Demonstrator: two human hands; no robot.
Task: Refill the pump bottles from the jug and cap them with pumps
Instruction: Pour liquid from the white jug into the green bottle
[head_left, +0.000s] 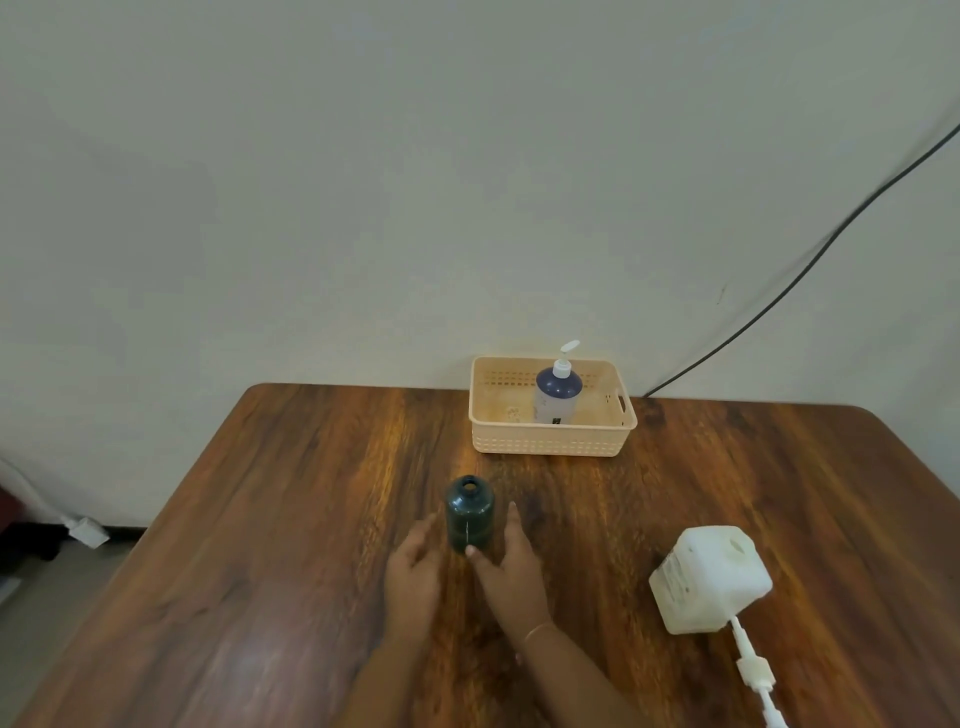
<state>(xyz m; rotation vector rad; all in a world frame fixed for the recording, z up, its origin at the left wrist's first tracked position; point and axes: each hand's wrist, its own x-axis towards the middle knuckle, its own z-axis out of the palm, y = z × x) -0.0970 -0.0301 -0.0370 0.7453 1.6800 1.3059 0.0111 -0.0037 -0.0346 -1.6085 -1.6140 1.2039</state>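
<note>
A dark green bottle (469, 512) stands upright and uncapped in the middle of the wooden table (260, 545). My left hand (413, 574) is just left of it and my right hand (511, 566) just right of it, fingers apart; the right thumb tip is at the bottle's base. A white jug (709, 579) with an open mouth sits at the right. A white pump (753, 667) lies on the table just in front of the jug. A blue bottle with a white pump (558, 389) stands in a beige basket (550, 441) at the back.
The basket stands against the wall at the table's far edge. A black cable (810, 260) runs down the wall at the right. The floor and a white plug (88, 530) show past the table's left edge.
</note>
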